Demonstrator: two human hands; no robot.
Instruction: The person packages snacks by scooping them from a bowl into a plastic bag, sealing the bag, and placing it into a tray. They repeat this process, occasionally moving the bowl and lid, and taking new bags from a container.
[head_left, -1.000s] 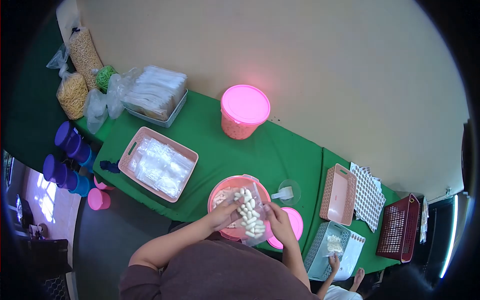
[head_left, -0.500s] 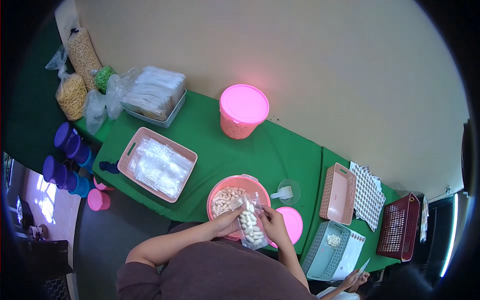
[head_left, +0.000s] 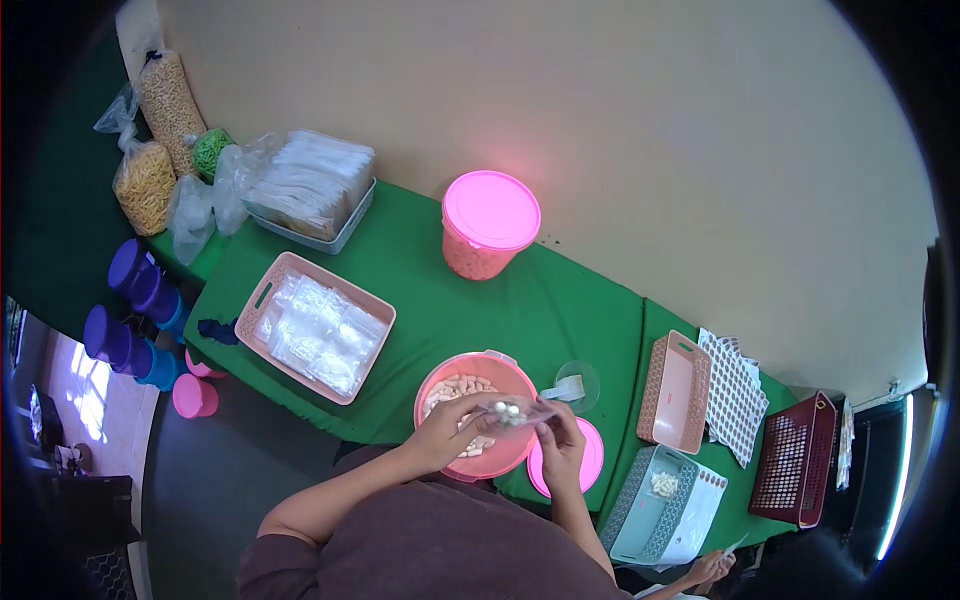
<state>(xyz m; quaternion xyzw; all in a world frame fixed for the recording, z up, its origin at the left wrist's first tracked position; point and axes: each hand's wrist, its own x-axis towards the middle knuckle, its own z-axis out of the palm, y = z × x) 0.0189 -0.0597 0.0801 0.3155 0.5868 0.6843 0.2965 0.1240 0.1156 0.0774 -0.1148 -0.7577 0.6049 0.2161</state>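
Observation:
A clear plastic bag (head_left: 512, 411) with white oblong pieces in it is held up over a pink tub (head_left: 508, 462). My left hand (head_left: 442, 434) is closed on the bag's left side. At its right edge, my right hand (head_left: 562, 445) pinches the plastic. The bag's mouth faces up toward me, so only a few pieces show inside. More whitish oblong pieces (head_left: 462, 388) lie in the tub, partly hidden by my left hand. Beside my right hand lies a round pink lid (head_left: 592, 462). A white scoop (head_left: 566, 388) rests on a clear round lid (head_left: 588, 378) behind it.
A basket of clear bags (head_left: 272, 345) is at left; a lidded pink tub (head_left: 478, 258) stands by the wall. Right are an empty-looking pink basket (head_left: 680, 400), sticker sheets (head_left: 735, 390), a grey-blue basket (head_left: 630, 520) and a maroon basket (head_left: 790, 470). A co-worker's hand (head_left: 712, 567) is lower right.
The bag has been lifted and tilted from hanging broadside to mouth-up. My left hand has shifted left and both hands are slightly farther apart. The co-worker's hand moved slightly down.

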